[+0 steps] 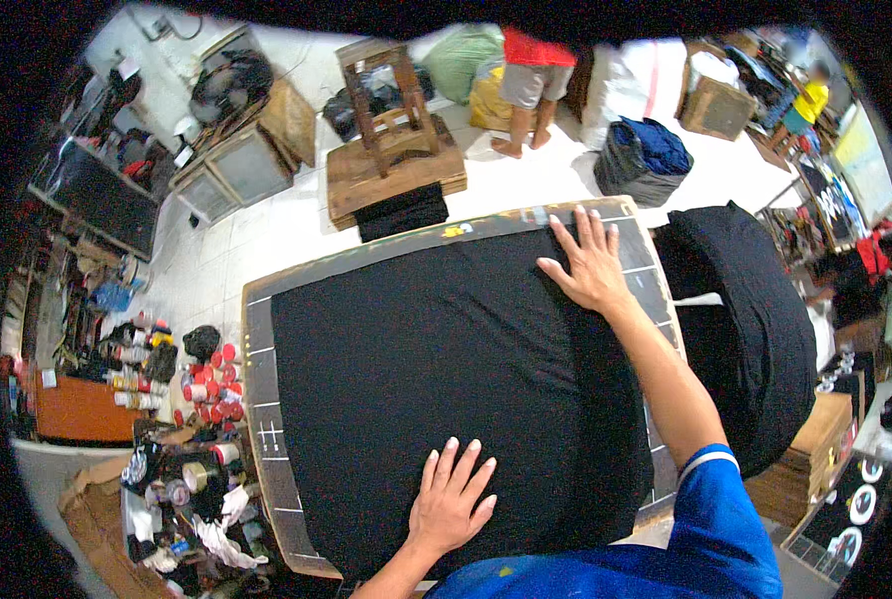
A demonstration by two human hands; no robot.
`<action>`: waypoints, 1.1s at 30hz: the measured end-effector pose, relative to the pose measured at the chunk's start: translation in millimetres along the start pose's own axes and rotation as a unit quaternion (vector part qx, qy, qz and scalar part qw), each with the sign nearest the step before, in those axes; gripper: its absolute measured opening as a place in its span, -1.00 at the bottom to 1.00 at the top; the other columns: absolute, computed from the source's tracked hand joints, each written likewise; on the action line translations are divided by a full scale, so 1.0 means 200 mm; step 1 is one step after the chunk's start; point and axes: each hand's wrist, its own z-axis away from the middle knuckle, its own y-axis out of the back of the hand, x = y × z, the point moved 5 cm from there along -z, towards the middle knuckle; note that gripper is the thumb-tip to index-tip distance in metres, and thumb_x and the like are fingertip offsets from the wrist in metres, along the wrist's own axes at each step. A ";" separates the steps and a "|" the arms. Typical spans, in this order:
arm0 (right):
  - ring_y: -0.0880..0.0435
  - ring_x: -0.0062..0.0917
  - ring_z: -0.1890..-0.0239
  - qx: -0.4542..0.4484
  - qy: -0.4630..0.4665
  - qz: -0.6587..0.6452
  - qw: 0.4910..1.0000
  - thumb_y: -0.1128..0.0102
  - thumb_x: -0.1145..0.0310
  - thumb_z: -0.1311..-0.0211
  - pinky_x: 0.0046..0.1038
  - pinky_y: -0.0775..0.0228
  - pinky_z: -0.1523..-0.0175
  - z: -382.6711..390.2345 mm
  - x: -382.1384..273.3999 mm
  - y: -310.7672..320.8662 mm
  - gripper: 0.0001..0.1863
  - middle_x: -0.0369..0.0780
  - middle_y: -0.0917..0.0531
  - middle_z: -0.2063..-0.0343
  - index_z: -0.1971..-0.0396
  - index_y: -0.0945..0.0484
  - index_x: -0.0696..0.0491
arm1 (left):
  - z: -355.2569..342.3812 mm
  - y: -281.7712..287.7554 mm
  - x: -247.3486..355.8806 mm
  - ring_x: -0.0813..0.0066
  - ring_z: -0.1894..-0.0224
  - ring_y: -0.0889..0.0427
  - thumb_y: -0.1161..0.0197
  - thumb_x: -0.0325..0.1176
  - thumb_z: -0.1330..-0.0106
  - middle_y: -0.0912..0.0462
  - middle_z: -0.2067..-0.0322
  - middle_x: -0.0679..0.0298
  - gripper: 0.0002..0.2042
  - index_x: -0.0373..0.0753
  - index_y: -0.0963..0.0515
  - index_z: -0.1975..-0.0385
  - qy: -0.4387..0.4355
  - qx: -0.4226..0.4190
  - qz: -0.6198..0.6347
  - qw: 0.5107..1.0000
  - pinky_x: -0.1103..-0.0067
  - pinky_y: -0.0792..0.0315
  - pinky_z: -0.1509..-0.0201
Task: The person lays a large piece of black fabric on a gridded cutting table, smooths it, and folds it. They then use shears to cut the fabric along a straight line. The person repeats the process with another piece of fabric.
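Note:
A wide piece of black cloth [416, 369] lies spread over a dark work board [266, 399] with white marks along its edges. Faint creases run across the cloth toward its right side. My left hand [453, 499] rests flat on the near part of the cloth, fingers spread. At the far right corner, my right hand [591, 262] lies with its fingers apart, its palm over the cloth's edge and the fingertips on the board's far rim. Neither hand grips anything.
Draped black fabric [755, 329] hangs right of the board. Red-and-white containers [213, 384] and a cluttered box [196, 509] stand at left. Beyond are a wooden stand [396, 165], a dark sack with blue cloth [645, 160], and a person in grey shorts [536, 85].

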 end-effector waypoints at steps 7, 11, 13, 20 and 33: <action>0.05 -0.13 -0.77 -0.133 0.420 -0.061 0.896 0.06 -0.33 -0.61 0.09 0.32 -0.79 0.12 -0.35 0.04 -0.12 -0.09 -0.10 -0.73 -0.70 -0.18 -0.10 | 0.01 0.00 -0.01 -0.14 -0.67 -0.17 -0.39 -0.03 -0.46 -0.30 -0.61 0.05 -0.37 -0.10 -0.50 -0.49 0.007 0.021 0.027 0.999 -0.08 -0.11 -0.70; 0.04 -0.14 -0.77 -0.163 0.429 -0.053 0.887 0.05 -0.17 -0.65 0.05 0.31 -0.80 -0.14 -0.52 -0.03 -0.19 -0.10 -0.10 -0.73 -0.69 -0.18 -0.03 | -0.01 0.03 -0.03 -0.12 -0.62 -0.27 -0.40 -0.06 -0.45 -0.33 -0.59 0.01 -0.36 -0.15 -0.50 -0.48 0.011 0.060 0.051 0.997 -0.04 -0.23 -0.64; 0.08 -0.15 -0.78 -0.149 0.431 -0.017 0.890 0.09 -0.11 -0.67 0.03 0.34 -0.81 -0.25 -0.60 -0.05 -0.22 -0.09 -0.05 -0.74 -0.71 -0.13 -0.03 | -0.04 0.07 -0.06 -0.10 -0.59 -0.31 -0.41 -0.08 -0.45 -0.35 -0.58 0.02 -0.37 -0.16 -0.50 -0.48 0.023 0.090 0.069 0.993 -0.03 -0.28 -0.61; 0.08 -0.12 -0.78 -0.200 0.535 -0.057 0.819 0.00 -0.06 -0.61 0.03 0.37 -0.81 -0.23 -0.81 -0.02 -0.22 -0.09 -0.05 -0.74 -0.70 -0.18 -0.06 | -0.20 0.23 -0.37 -0.31 -0.65 -0.12 -0.28 0.00 -0.54 -0.16 -0.63 -0.14 -0.30 -0.21 -0.35 -0.58 0.141 0.140 -0.043 0.979 -0.15 -0.09 -0.67; 0.15 -0.23 -0.79 -0.168 0.558 -0.122 0.803 0.22 -0.19 -0.73 -0.01 0.33 -0.81 -0.30 -0.92 -0.03 -0.28 -0.21 -0.01 -0.76 -0.72 -0.16 -0.20 | -0.29 0.31 -0.63 -0.39 -0.69 0.01 -0.16 0.13 -0.56 -0.09 -0.67 -0.16 -0.24 -0.13 -0.26 -0.65 0.192 0.128 -0.108 0.967 -0.23 0.14 -0.71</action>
